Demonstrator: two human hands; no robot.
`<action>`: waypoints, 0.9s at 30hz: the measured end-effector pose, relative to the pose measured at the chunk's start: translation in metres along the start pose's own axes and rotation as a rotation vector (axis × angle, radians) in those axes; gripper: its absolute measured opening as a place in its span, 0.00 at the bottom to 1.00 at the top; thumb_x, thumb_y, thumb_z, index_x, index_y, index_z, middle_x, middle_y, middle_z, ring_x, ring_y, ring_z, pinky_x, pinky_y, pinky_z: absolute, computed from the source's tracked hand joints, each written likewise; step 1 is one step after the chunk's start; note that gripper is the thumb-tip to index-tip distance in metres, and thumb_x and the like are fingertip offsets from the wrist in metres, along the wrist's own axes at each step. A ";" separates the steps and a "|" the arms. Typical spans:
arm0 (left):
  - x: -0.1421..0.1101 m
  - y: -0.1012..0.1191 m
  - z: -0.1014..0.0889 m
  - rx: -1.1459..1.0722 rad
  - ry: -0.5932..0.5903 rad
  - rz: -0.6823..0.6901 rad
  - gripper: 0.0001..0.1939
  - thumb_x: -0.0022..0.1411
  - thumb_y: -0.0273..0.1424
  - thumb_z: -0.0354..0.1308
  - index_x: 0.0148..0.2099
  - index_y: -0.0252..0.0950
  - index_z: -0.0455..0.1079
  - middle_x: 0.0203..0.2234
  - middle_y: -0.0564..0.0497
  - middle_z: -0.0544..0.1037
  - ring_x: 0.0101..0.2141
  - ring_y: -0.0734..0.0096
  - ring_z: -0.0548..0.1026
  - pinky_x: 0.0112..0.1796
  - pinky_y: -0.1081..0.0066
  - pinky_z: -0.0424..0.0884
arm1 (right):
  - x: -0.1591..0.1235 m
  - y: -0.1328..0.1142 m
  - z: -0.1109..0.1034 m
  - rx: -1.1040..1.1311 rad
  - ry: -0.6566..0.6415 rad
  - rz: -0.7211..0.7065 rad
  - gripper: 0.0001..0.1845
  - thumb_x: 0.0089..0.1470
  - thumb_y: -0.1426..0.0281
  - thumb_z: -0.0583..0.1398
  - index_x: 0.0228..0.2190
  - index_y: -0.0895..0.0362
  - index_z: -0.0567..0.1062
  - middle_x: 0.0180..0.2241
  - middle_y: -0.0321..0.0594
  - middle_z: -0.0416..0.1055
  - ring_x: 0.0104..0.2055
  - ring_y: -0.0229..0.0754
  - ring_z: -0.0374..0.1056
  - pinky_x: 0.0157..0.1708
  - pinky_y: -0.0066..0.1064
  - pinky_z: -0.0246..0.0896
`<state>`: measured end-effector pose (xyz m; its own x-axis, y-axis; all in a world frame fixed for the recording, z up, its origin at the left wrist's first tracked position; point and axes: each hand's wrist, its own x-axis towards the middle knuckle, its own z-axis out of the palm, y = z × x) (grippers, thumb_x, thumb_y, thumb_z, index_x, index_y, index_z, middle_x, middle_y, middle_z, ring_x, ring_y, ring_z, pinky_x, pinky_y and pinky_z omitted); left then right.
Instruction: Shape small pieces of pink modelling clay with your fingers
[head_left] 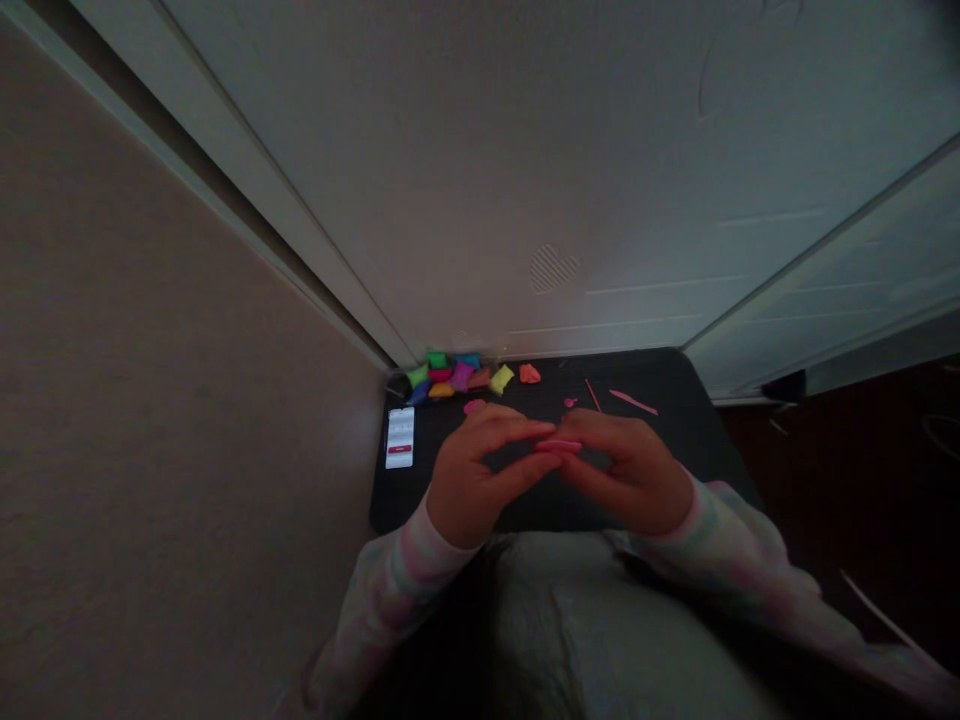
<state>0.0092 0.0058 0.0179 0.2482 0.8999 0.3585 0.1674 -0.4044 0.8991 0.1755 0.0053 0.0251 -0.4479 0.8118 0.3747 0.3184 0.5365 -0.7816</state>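
My left hand [480,475] and my right hand [626,470] meet over a small black table [690,420]. Between their fingertips they pinch a small flat pink piece of clay [559,446]. Both hands have their fingers curled and pressed on it. My sleeves are pale with pastel stripes.
Several coloured clay packets [450,375] lie at the table's far left edge, with an orange lump [529,374] beside them. Pink modelling tools [634,402] and small pink bits [474,406] lie on the far side. A phone [400,437] rests at the left. A white door stands behind.
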 end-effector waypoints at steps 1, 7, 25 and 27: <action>0.000 -0.001 0.000 -0.013 -0.003 -0.012 0.10 0.49 0.28 0.63 0.37 0.39 0.75 0.29 0.51 0.76 0.31 0.72 0.72 0.34 0.71 0.69 | 0.000 -0.001 0.000 0.045 0.000 0.030 0.06 0.51 0.73 0.55 0.25 0.59 0.71 0.22 0.37 0.70 0.24 0.34 0.64 0.25 0.26 0.58; 0.001 -0.002 0.000 -0.022 0.057 -0.097 0.03 0.50 0.28 0.61 0.30 0.38 0.76 0.25 0.52 0.77 0.29 0.73 0.72 0.33 0.72 0.69 | -0.002 0.000 0.002 0.247 -0.117 0.254 0.18 0.57 0.66 0.51 0.20 0.60 0.71 0.19 0.35 0.67 0.23 0.33 0.62 0.24 0.25 0.56; -0.001 -0.001 0.006 0.022 -0.034 -0.236 0.11 0.59 0.35 0.51 0.38 0.35 0.71 0.29 0.51 0.76 0.28 0.74 0.71 0.32 0.73 0.67 | 0.000 0.000 0.009 0.068 0.142 0.222 0.10 0.54 0.69 0.54 0.23 0.58 0.69 0.20 0.34 0.65 0.23 0.34 0.59 0.24 0.25 0.54; 0.001 0.002 0.004 0.106 -0.056 -0.210 0.11 0.59 0.35 0.50 0.34 0.34 0.71 0.26 0.51 0.75 0.26 0.75 0.69 0.29 0.73 0.66 | 0.002 -0.002 0.007 0.061 0.100 0.173 0.12 0.55 0.70 0.53 0.23 0.59 0.69 0.19 0.34 0.65 0.23 0.33 0.60 0.24 0.25 0.54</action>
<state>0.0140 0.0050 0.0191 0.2496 0.9567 0.1496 0.3190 -0.2271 0.9202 0.1686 0.0040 0.0241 -0.3051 0.9110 0.2773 0.3307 0.3744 -0.8663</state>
